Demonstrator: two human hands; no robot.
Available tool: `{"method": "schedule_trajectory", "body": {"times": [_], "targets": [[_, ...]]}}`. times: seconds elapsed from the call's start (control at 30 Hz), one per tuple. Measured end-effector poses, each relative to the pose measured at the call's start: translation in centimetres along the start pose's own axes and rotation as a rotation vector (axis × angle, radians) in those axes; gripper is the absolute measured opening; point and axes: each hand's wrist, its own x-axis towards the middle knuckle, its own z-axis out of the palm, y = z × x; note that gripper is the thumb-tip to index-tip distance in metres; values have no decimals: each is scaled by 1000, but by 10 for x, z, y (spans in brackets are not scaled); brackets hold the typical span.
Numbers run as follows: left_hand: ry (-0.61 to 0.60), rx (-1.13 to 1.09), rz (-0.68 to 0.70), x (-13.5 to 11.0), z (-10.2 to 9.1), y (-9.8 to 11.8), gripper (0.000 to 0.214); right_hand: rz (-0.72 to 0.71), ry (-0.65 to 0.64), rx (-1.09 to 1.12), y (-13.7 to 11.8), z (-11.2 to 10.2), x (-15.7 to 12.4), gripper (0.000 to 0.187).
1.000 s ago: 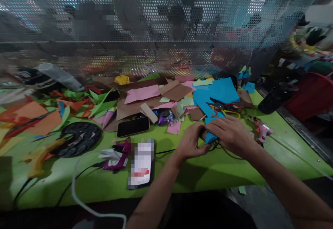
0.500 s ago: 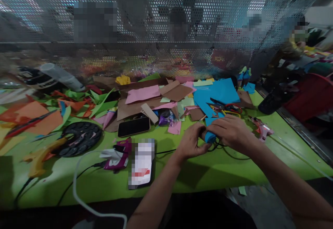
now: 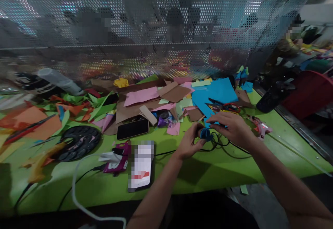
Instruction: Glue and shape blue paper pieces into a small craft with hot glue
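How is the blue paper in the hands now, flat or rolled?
Rolled. The blue paper shows as a small round coil, held between the left hand and the right hand.

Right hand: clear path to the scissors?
Likely yes: the scissors lie uncovered just beyond the right hand, nothing between. But it and the left hand both hold a blue paper roll.
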Motion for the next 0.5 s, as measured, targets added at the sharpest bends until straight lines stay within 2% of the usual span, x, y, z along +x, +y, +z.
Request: {"method": "schedule_trajectory", "body": {"times": [0.1, 0.2, 0.33, 0.5], "targets": [[35, -103, -35, 0, -1, -6, 57, 47, 78, 120, -2, 0, -3, 11], [62, -223, -69, 0, 0, -11, 58, 38, 97, 218, -2, 6, -7, 12], [71, -296, -108, 2, -1, -11, 56, 19, 49, 272, 2, 17, -9, 16], [65, -322, -172, 3, -2, -14, 60, -10, -59, 209, 5, 19, -5, 11]]}}
